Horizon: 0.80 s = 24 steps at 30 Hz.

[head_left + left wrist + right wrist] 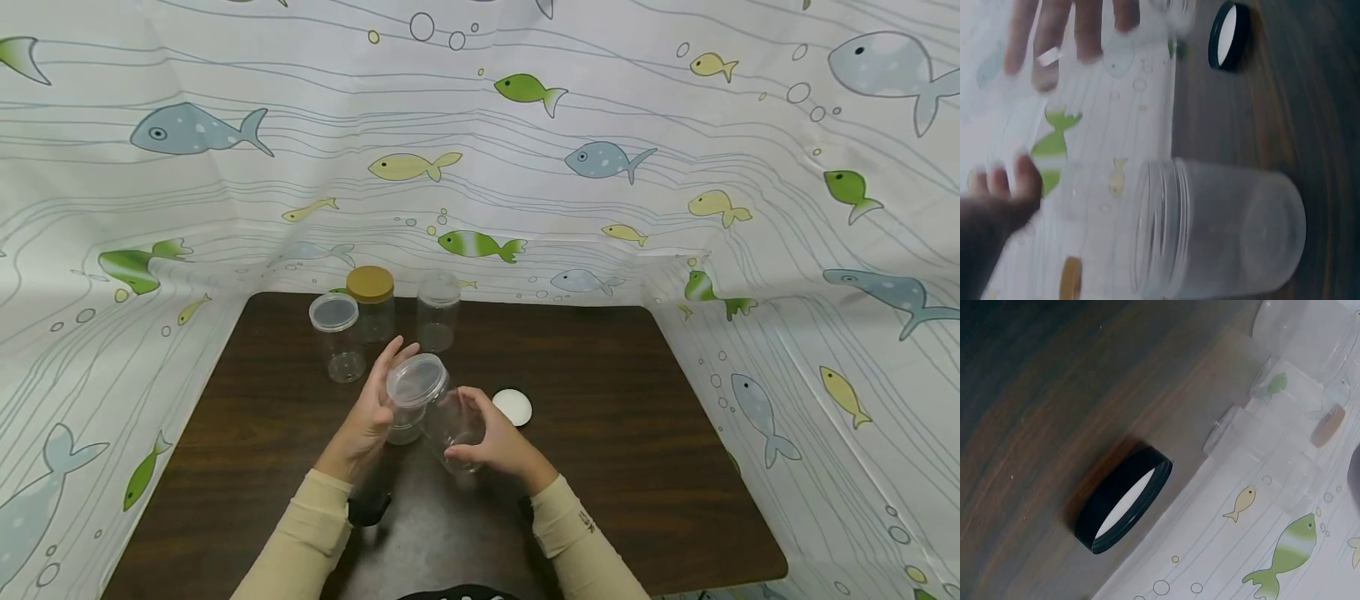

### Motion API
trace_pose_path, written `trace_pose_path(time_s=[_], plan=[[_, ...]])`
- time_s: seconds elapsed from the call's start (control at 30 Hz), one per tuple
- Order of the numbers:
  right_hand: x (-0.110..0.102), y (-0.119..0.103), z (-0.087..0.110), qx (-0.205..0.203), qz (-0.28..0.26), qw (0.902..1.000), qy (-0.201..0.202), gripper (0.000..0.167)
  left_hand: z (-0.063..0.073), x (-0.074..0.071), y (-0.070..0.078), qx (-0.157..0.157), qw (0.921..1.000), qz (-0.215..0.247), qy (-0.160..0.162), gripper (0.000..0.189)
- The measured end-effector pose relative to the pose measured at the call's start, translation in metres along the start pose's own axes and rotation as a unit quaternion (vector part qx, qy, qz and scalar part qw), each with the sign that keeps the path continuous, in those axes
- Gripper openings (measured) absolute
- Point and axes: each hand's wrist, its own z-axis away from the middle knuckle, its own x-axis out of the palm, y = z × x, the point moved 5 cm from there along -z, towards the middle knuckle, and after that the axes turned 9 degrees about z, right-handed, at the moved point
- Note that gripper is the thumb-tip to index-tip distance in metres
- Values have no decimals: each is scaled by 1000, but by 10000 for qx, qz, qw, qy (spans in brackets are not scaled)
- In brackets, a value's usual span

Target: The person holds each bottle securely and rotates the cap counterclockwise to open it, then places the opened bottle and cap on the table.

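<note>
My right hand [498,442] grips a clear plastic jar [452,429] round its body, the thumb on the near side. This jar is tilted, its clear lid [417,381] toward the upper left. Beside the lid is my left hand [366,412], fingers extended and spread. Below, a second clear jar [405,427] stands upright on the table, partly hidden by the tilted one. The left wrist view shows that standing jar [1235,231] large, with the fingers of a hand [1007,194] above it. To the right lies a black lid with a white inside [512,407], its white side up.
Toward the back left of the brown table [630,467] stand a clear-lidded jar [337,337], a gold-lidded jar [371,287] and another clear jar [438,317]. A fish-print sheet [480,167] rises behind the table and along both sides.
</note>
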Motion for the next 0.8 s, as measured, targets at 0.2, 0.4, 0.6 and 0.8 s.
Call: trace_pose_path(time_s=[0.2,0.4,0.6,0.8], plan=[[2,-2,1,15,-300,9967,-748,83,8,5,2,-205,9877,343,-1510,115],[5,-1,3,56,-389,9936,-1056,87,7,6,-6,-136,9873,310,-1553,105],[4,1,3,177,-248,9970,-716,83,6,6,-8,210,9975,-21,-679,84],[4,5,0,200,236,9995,-99,80,6,15,-14,583,9915,-318,1123,87]])
